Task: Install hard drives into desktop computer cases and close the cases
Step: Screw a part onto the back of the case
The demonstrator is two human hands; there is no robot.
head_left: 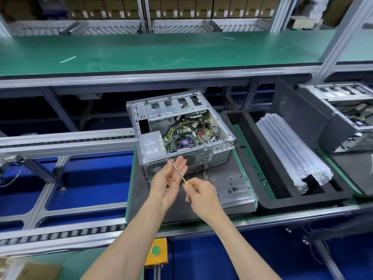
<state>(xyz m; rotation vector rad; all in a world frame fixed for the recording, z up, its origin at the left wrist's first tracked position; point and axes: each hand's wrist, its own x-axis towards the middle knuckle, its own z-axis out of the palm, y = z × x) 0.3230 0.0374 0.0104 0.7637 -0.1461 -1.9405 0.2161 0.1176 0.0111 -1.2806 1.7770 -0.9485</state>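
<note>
An open desktop computer case [181, 134] lies on its side just beyond both hands. The right hand [198, 196] pinches a screwdriver [180, 174] by its yellow handle; its shaft rests across the left hand [169, 181], palm flat, seemingly steadying the tip. A clear screw tray [232, 188] sits beside the right hand.

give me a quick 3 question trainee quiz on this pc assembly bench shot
1. True or false: the side panel of the computer case is already closed.
2. Which hand grips the screwdriver? A) left hand B) right hand
3. What lies in the clear plastic tray to the right of the hands?

Key:
1. False; the case is open, motherboard and cables exposed.
2. B; the shaft lies across the open left palm.
3. A few small dark screws.
</note>
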